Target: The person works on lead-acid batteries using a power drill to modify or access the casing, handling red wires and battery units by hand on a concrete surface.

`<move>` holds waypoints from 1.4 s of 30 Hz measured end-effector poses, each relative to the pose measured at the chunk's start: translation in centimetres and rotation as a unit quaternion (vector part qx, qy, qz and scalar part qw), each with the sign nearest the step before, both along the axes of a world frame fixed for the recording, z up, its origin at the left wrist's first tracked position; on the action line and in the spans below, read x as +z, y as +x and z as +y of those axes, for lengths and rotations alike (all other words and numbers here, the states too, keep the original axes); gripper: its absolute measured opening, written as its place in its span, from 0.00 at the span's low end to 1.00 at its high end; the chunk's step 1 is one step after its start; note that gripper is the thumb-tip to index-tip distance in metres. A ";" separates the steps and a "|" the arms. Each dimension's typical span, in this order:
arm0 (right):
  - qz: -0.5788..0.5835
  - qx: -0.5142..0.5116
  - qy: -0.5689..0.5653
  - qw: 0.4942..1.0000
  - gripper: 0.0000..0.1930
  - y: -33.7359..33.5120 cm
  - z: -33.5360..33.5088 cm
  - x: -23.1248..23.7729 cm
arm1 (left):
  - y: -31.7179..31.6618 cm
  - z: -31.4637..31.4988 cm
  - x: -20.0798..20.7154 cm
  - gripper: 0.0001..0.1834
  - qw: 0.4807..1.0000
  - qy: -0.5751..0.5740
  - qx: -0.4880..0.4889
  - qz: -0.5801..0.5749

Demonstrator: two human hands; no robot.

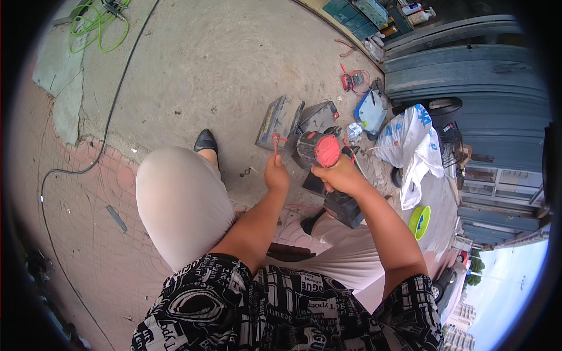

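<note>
My right hand (pixel 342 175) is wrapped round the grip of a cordless power drill (pixel 319 149) with a red rear cap and a dark battery pack at its base. Its front end points away to the left, over dark box-shaped batteries. My left hand (pixel 277 174) is closed on a thin red cable-like piece (pixel 276 145), which reaches up to the near end of a grey battery (pixel 281 121). Beside that stands a second dark battery (pixel 319 116) with a red terminal. The drill hides part of the batteries, and its tip cannot be made out.
A red meter with leads (pixel 355 80), a blue-rimmed tray (pixel 370 111), a clear bottle (pixel 353 130) and a white sack (pixel 410 140) lie to the right. A green basin (pixel 419 222) sits nearer. A black cable (pixel 107 126) crosses the ground at left; a green hose (pixel 96 26) is coiled far left.
</note>
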State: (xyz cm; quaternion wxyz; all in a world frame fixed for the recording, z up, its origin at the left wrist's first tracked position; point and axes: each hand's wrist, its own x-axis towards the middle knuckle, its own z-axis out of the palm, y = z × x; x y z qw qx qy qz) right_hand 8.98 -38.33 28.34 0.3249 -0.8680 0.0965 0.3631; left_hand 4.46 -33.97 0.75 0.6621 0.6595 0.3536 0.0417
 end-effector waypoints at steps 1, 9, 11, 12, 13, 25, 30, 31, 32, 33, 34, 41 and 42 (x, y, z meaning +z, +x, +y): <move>-0.011 -0.010 0.031 0.999 0.09 -0.8 -0.9 0.0 | -0.1 0.0 -1.1 0.13 1.000 0.010 -0.008 -0.002; -0.129 -0.234 0.262 0.928 0.06 -6.6 -9.8 2.7 | 1.1 -0.1 5.6 0.12 0.977 -0.187 -0.078 -0.062; -0.169 -0.271 0.287 0.903 0.07 -7.8 -12.2 3.2 | 0.7 -0.2 6.4 0.12 0.979 -0.161 -0.105 -0.062; -0.185 -0.281 0.311 0.889 0.07 -8.2 -13.4 3.2 | 0.7 -0.2 6.6 0.12 0.981 -0.145 -0.113 -0.061; -0.203 -0.309 0.307 0.877 0.07 -8.5 -14.5 3.1 | 0.7 0.0 6.6 0.12 0.981 -0.133 -0.124 -0.067; -0.202 -0.488 0.347 0.775 0.06 -12.6 -23.8 0.1 | -4.1 -3.4 11.5 0.09 0.932 -0.203 -0.289 0.081; -0.218 -0.443 0.413 0.765 0.06 -13.0 -24.4 -0.3 | -4.4 -6.7 12.9 0.11 0.920 -0.280 -0.270 0.052; -0.239 -0.431 0.420 0.762 0.07 -13.2 -24.6 -0.4 | -4.5 -7.3 12.9 0.11 0.920 -0.278 -0.271 0.059; -0.261 -0.417 0.426 0.759 0.08 -13.3 -25.0 -0.5 | -4.5 -7.9 12.9 0.12 0.921 -0.273 -0.270 0.071; -0.281 -0.406 0.432 0.755 0.08 -13.5 -25.5 -1.0 | -4.5 -8.4 12.9 0.13 0.922 -0.268 -0.268 0.083; -0.279 -0.409 0.431 0.755 0.08 -13.7 -25.9 -1.3 | -4.6 -8.8 12.9 0.13 0.921 -0.268 -0.269 0.087; -0.365 -0.373 0.242 0.818 0.10 -15.7 -27.7 -1.4 | -4.1 -11.1 11.9 0.23 0.912 -0.227 -0.332 0.082; -0.369 -0.375 0.229 0.819 0.11 -15.9 -27.7 -1.3 | -3.9 -11.4 11.6 0.25 0.915 -0.206 -0.337 0.083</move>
